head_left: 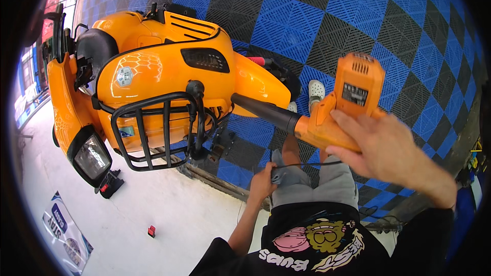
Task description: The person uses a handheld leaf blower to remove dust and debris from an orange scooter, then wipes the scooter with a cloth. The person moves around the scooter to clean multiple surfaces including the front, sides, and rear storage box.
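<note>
My right hand [376,143] is wrapped round the handle of an orange cordless blower [327,125] with a battery block on top. Its black nozzle [266,111] reaches left to the rear of an orange scooter [163,69], close to the bodywork; whether it touches, I cannot tell. Low near my thigh, my left hand [262,181] is closed on a grey cloth [279,173] that hangs beside my grey shorts. A black tubular guard [153,135] sticks out from the scooter's side, nearest to my left hand.
Blue and black slotted tiles [286,15] cover the floor, ending at an edge by a white wall [133,214]. A dark cable [312,164] crosses my lap. The scooter's headlight [91,157] and black seat [97,46] lie to the left. A poster [66,230] hangs at lower left.
</note>
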The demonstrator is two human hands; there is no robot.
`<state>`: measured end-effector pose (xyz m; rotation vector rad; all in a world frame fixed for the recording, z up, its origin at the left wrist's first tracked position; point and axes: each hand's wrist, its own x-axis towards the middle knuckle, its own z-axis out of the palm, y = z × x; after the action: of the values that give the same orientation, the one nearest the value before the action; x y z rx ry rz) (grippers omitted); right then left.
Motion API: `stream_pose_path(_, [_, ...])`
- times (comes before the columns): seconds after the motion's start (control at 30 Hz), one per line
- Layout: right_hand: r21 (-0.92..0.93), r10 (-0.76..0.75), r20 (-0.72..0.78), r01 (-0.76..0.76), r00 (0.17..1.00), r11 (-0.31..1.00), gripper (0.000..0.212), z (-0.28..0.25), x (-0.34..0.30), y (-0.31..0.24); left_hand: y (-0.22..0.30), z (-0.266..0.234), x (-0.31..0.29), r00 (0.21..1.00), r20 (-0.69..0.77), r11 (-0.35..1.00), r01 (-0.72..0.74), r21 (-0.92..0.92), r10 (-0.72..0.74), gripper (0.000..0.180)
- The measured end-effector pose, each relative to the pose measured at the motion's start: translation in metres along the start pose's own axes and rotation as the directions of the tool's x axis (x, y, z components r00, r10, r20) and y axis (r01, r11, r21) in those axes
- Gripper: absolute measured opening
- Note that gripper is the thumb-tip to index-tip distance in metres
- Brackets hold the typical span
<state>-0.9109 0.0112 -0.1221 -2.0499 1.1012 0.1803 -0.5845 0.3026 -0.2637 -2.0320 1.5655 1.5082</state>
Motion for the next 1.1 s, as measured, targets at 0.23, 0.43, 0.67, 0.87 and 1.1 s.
stream_pose_path(0.23, [0.259,0.101,-0.117,-0.068,0.988,0.964,0.066,0.051,-0.038,-0.009,-0.023,-0.003,-0.031,0.996,-0.061,0.998,0.059,0.001,-0.059,0.058])
stream_pose_path(0.43, [0.411,0.150,-0.151,-0.076,0.977,0.908,0.067,0.051,-0.042,-0.003,-0.023,0.003,-0.039,0.984,-0.063,0.986,0.168,-0.021,-0.169,0.066])
stream_pose_path(0.67, [0.411,0.117,-0.168,-0.038,0.979,0.911,0.067,0.034,-0.048,-0.007,0.024,-0.110,-0.132,0.959,-0.126,0.967,0.246,-0.071,-0.253,0.070])
stream_pose_path(0.87, [0.442,0.105,-0.172,-0.018,0.980,0.897,0.066,0.016,-0.043,-0.006,0.062,-0.302,-0.161,-0.065,-0.992,0.985,-0.129,0.114,0.106,0.034])
stream_pose_path(1.1, [0.339,0.070,-0.186,-0.003,0.980,0.941,0.065,0.012,-0.028,0.007,0.100,-0.461,0.007,0.345,-0.459,0.385,0.263,0.885,0.819,0.044])
